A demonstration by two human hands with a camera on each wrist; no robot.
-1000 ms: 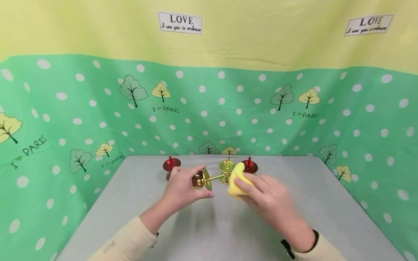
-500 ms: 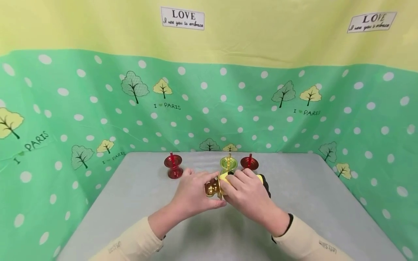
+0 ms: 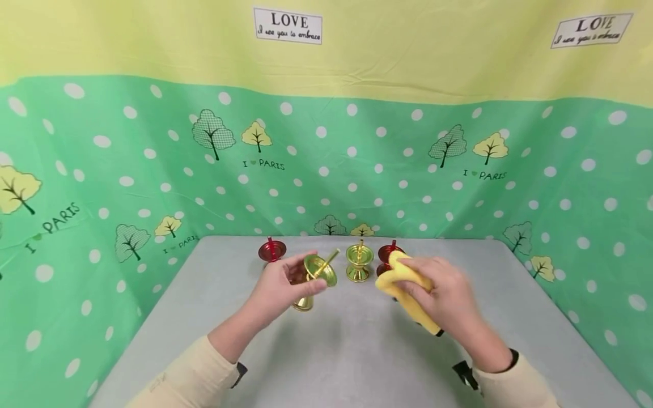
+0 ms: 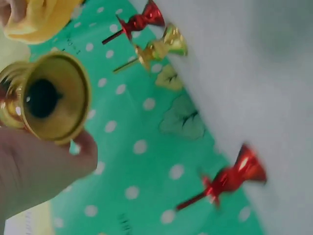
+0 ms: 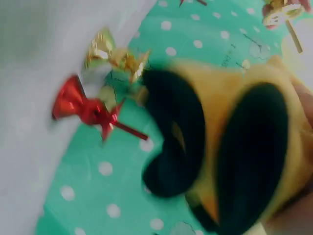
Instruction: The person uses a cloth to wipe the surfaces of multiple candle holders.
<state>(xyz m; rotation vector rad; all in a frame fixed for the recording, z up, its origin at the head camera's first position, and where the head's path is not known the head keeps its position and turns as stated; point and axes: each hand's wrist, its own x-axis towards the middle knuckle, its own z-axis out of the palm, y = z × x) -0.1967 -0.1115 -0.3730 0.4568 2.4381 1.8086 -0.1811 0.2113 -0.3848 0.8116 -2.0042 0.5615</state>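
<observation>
My left hand (image 3: 272, 289) grips a shiny gold candle holder (image 3: 303, 303) above the table, thumb and fingers around it below its dish. The holder tilts to the right, its thin central rod pointing up. Its round base, with a dark hollow underneath, faces the left wrist view. My right hand (image 3: 449, 292) holds a folded yellow cloth (image 3: 405, 280) to the right, apart from the held holder. Large black patches on the cloth (image 5: 210, 107) fill the middle of the right wrist view, blurred.
Behind my hands stand a second gold candle holder (image 3: 359, 272), a red one (image 3: 390, 253) half behind the cloth, and another red one (image 3: 270, 251) partly hidden by my left hand. The grey tabletop (image 3: 352, 351) is bordered by green dotted fabric (image 3: 352, 187).
Half a second ago the cloth was wrapped at the candle holder's rod end. My right hand has since drawn it off rightward; my left hand has moved left and turned the rod upward.
</observation>
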